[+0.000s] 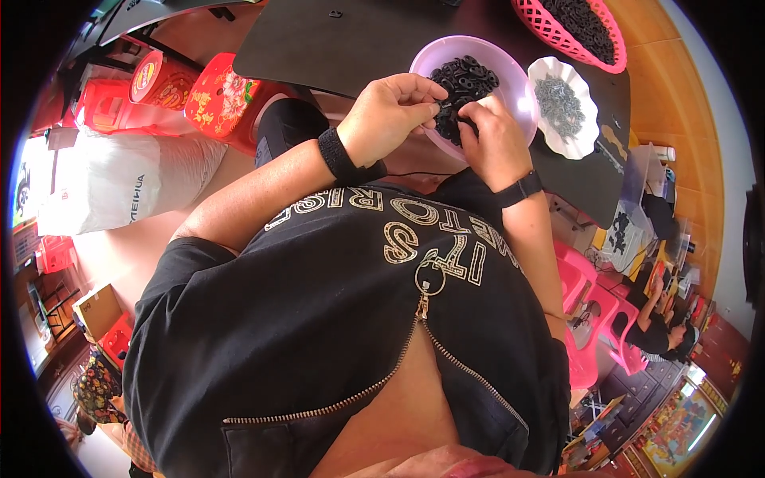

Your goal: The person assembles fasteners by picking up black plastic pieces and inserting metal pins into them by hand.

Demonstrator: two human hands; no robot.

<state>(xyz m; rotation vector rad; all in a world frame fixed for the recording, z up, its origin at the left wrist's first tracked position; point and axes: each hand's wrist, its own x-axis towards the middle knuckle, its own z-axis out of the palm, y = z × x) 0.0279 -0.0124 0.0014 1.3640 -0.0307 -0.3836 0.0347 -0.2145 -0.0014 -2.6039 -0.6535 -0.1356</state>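
Observation:
A light purple bowl (516,73) on the dark table holds many small black parts (466,78), several of them ring-shaped or oblong with a hole. At the bowl's left rim is my left hand (390,118), thumb and fingertips pinched together; whatever sits between them is too small to make out. My right hand (496,142) reaches over the near right side of the bowl, its fingers curled down among the black parts and closed on one of them. Just right of the bowl, a white scalloped dish (586,131) contains a heap of small greyish, clear-looking pieces (558,105).
A pink basket (532,22) of similar black parts stands at the table's far right. The dark table (319,48) stretches away to the left. Red floral stool (227,95), red tub (159,80) and white sack (119,179) are at left. Pink chairs (586,319) and another person (657,331) are at right.

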